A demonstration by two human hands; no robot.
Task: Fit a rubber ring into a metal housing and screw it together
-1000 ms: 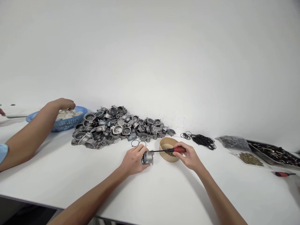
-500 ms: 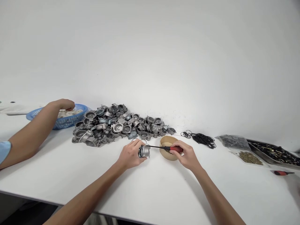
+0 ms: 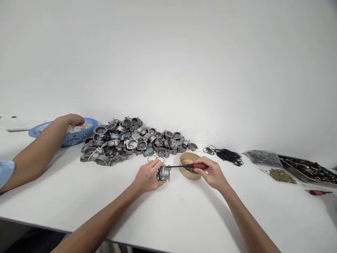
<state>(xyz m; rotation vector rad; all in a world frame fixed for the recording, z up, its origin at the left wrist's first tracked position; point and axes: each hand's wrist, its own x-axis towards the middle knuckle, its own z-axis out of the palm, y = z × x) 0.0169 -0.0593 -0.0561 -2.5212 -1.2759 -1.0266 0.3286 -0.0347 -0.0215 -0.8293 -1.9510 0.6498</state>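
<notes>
My left hand (image 3: pixel 149 177) is closed around a grey metal carburetor (image 3: pixel 165 173), held on its side just above the white table. My right hand (image 3: pixel 212 172) grips the red handle of a screwdriver (image 3: pixel 200 166). Its dark shaft points left, level, and the tip meets the top edge of the carburetor; the exact contact is too small to make out. Behind the screwdriver stands a tan round bowl (image 3: pixel 190 175) with small brass-coloured parts inside. A thin black rubber ring (image 3: pixel 156 157) lies just beyond my left hand.
A heap of grey metal bowl-shaped castings (image 3: pixel 131 144) lies along the wall. Another person's arm (image 3: pixel 44 151) reaches into a blue basket (image 3: pixel 76 137) at left. To the right lie black rubber rings (image 3: pixel 228 156), brass parts (image 3: pixel 283 176), a metal tray (image 3: pixel 310 179) and a second screwdriver (image 3: pixel 318 192).
The carburetor and both my hands have shifted slightly right and down, the screwdriver staying against it. The other person's hand has moved a little in the basket.
</notes>
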